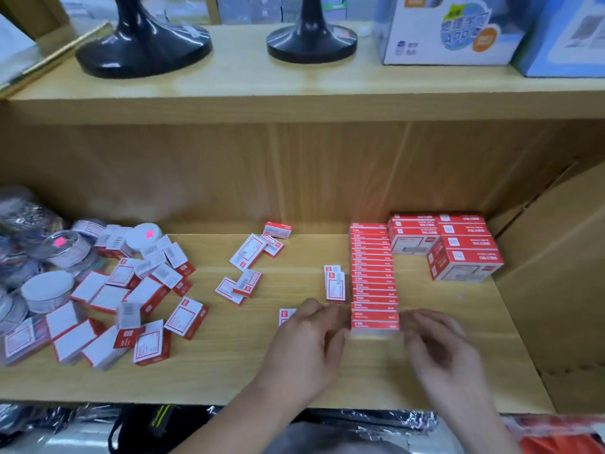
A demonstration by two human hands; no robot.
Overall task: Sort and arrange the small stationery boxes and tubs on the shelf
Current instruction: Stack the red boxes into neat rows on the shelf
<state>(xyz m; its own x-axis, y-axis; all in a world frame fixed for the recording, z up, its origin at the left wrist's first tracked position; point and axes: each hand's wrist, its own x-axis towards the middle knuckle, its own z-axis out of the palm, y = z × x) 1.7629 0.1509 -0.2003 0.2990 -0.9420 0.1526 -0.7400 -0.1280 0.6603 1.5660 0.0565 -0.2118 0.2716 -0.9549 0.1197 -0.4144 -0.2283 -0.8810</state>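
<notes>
Row of red boxes [373, 273]: mid-right on shelf [294, 381]
Left hand [307, 345]: bent fingers at its near left end, hold unclear
Right hand [438, 348]: blurred at near right end, hold unclear
Loose boxes [131, 306]: heaped left by tubs [49, 290]

Matt pale wood-grain shelf [229, 371], printed cardboard boxes [375, 273], glossy black plastic bases [144, 50]
</notes>
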